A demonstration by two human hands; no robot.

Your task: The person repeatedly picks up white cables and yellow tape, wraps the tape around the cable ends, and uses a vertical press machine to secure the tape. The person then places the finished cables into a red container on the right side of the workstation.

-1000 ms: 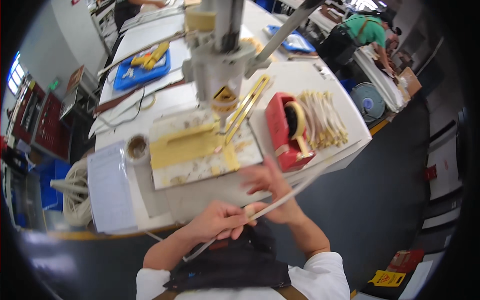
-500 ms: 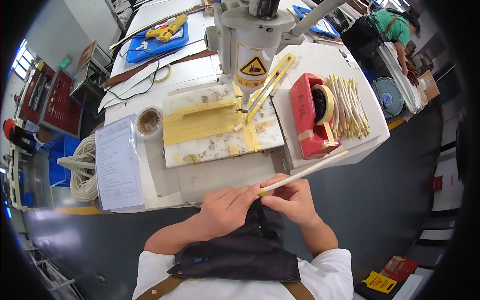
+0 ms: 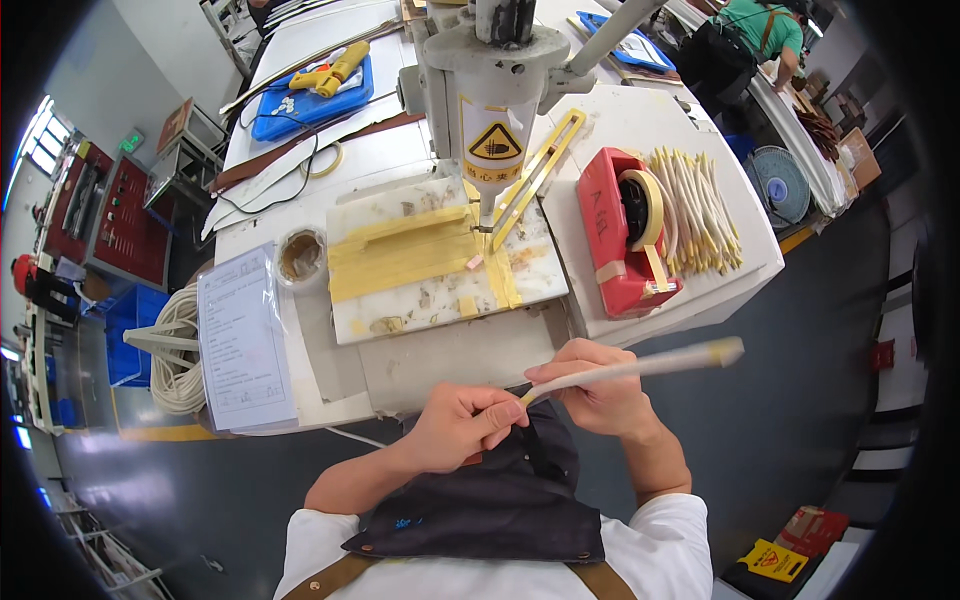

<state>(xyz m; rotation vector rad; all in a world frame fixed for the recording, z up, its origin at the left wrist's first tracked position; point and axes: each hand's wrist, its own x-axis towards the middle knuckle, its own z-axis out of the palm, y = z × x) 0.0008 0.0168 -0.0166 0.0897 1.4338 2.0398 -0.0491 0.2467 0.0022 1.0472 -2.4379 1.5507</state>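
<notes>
A short white cord (image 3: 650,366) with yellow tape on its ends is held over the front of my dark apron. My left hand (image 3: 462,428) pinches its near taped end between thumb and fingers. Close by, my right hand (image 3: 602,398) has its fingers closed round the cord, whose far end sticks out to the right, blurred. Beyond the hands, a red tape dispenser (image 3: 598,225) carries a roll of pale yellow tape. Right of it lies a bundle of similar white cords (image 3: 692,215) with yellow-taped ends.
A press (image 3: 488,100) with a warning label stands over a taped white slab (image 3: 535,285). At left are a tape roll (image 3: 301,256), a printed sheet (image 3: 245,345) and a cord coil (image 3: 175,370). A yellow glue gun (image 3: 342,70) lies on a blue tray. Another person (image 3: 765,45) works far right.
My hands have moved slightly apart, the right one shifting right and upward along the cord. The cord's far end has swung right and lower and is now blurred.
</notes>
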